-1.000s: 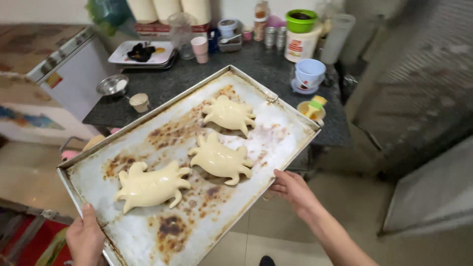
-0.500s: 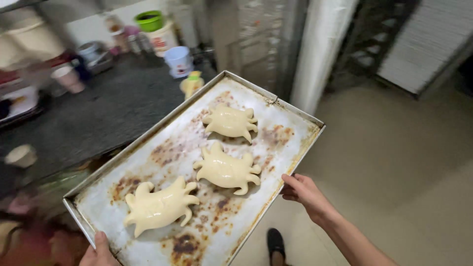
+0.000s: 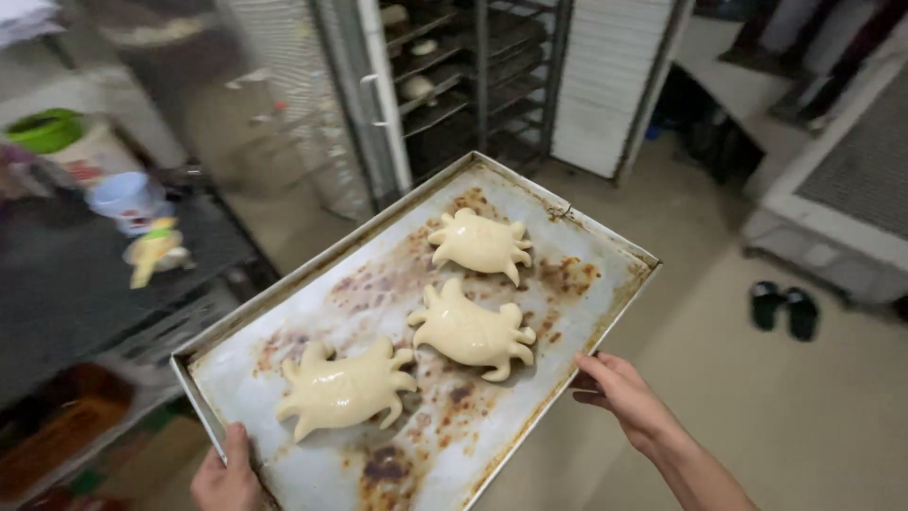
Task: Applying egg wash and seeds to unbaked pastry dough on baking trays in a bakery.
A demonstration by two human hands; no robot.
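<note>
View's swung off the counter since 0.5 s ago; I now face a rack (image 3: 473, 85) w/ trays. Baking tray (image 3: 284, 397) held level between both hands: left hand (image 3: 225, 478) grips near corner, right hand (image 3: 619, 396) closed on right edge. Three turtle-shaped dough pieces (image 3: 473, 331) unmoved on it.

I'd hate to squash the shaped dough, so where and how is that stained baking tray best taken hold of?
By the raised rim of the baking tray, from its two opposite long edges, as the left hand and right hand do. The tray is wide and shallow, and the three turtle-shaped dough pieces lie along the middle, so the rims are clear of them.
</note>
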